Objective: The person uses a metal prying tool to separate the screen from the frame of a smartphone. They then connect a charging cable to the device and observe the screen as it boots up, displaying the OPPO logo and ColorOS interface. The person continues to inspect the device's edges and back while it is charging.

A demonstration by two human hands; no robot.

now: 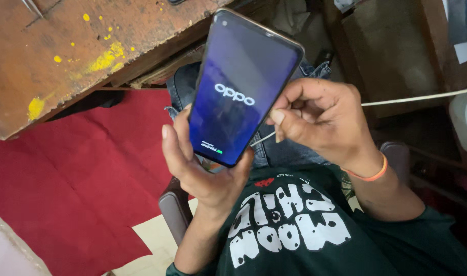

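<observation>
Dark green printed shirt fills the near edge, person seated. Left hand cups the lower end of a black glass-fronted smartphone, screen lit, tilted upright over the lap. Right hand, orange band at the wrist, closed, pinching a thin white cable at the phone's right edge. Risk: one-handed hold, so a tug on the cable could tip the phone out. Beyond: red cloth on the floor, paint-spattered wooden table close ahead, crowding the phone.

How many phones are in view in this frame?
1. A dark smartphone with its screen lit, held upright in the left hand, in front of the wooden table. The right hand pinches a thin white cable beside it. None other visible.
</observation>
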